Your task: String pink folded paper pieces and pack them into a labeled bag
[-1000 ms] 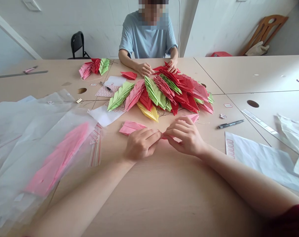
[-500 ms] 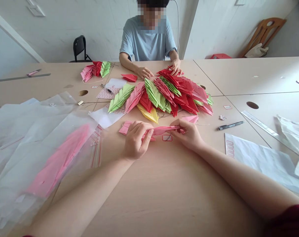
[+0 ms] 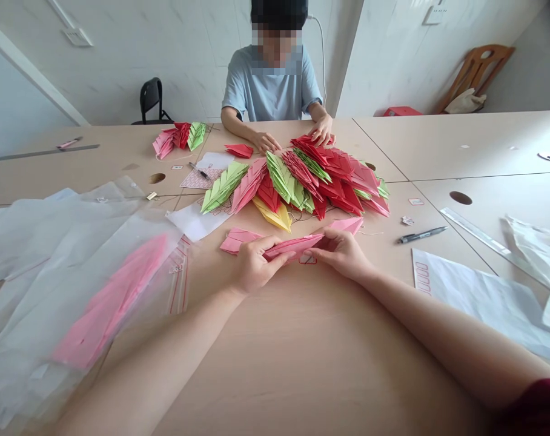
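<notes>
Centre frame, the left hand (image 3: 258, 264) and right hand (image 3: 343, 252) are pinching opposite ends of a folded pink piece (image 3: 297, 245) that is looking only part-worked. Just beyond, another pink piece (image 3: 238, 240) is lying on the tabletop (image 3: 293, 339), seemingly left to do; farther up, a multicoloured paper pile (image 3: 338, 163), apparently finished folds, is resting before a co-worker (image 3: 272, 91).

Behind the far edge of the table (image 3: 297, 351) are a black chair (image 3: 151, 94) to the left and a wooden chair (image 3: 473, 69) to the right. A long grey strip (image 3: 45, 152) lies near that edge's left part.
</notes>
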`<state>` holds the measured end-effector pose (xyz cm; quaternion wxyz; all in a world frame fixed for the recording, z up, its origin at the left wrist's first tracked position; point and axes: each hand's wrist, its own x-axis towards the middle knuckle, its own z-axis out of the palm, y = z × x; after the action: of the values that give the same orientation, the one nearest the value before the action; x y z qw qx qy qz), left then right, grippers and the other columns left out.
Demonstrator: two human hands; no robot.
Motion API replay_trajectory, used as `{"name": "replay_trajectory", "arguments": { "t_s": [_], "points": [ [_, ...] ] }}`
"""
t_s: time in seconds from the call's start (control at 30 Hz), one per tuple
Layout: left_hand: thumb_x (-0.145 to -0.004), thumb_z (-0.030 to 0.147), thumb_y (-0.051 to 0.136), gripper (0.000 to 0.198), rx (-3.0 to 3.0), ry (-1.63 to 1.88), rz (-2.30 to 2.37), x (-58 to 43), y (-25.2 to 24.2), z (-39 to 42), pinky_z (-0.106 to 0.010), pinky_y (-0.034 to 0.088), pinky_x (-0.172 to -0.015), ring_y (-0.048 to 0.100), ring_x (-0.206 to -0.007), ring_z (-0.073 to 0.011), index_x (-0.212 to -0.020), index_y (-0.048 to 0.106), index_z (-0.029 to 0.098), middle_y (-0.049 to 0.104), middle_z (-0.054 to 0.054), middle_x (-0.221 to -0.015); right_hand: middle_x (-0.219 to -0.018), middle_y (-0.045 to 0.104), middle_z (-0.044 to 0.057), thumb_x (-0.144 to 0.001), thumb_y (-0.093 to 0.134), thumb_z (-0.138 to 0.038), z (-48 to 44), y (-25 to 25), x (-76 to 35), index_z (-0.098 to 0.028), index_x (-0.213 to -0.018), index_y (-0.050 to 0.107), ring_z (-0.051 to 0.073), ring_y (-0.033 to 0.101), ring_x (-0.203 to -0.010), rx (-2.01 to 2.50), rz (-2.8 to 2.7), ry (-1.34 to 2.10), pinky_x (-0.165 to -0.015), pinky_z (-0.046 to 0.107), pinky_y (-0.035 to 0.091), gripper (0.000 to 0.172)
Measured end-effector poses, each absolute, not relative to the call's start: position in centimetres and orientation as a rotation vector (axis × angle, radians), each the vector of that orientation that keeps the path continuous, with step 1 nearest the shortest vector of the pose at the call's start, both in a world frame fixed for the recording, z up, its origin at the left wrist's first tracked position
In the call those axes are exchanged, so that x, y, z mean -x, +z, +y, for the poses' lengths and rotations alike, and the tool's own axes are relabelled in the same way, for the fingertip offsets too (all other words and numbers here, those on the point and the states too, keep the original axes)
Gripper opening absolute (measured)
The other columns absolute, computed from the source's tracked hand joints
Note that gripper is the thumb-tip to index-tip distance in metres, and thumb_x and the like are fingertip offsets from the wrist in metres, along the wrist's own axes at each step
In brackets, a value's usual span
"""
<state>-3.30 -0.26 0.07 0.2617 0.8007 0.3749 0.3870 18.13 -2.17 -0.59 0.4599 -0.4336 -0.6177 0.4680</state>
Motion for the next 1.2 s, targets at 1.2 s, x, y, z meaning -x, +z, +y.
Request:
{"name": "replay_trajectory", "arguments": {
  "t_s": [1.2],
  "points": [
    [-0.089,0.034,0.058,0.023,-1.786,1.009,0.965,2.7,0.6,-1.0,-0.023,0.047,-0.069,0.061,-0.081,-0.0144,-0.105,0.062,0.018,0.068,-0.003,-0.090,-0.056,0.060,0.000,-0.089,0.054,-0.035,-3.2,0.2,-17.2,-0.016,-0.076,0.064,0.011,0.055,-0.051,1.132,-1.403,0.809,-0.051,0.024,0.044,0.025]
  ]
}}
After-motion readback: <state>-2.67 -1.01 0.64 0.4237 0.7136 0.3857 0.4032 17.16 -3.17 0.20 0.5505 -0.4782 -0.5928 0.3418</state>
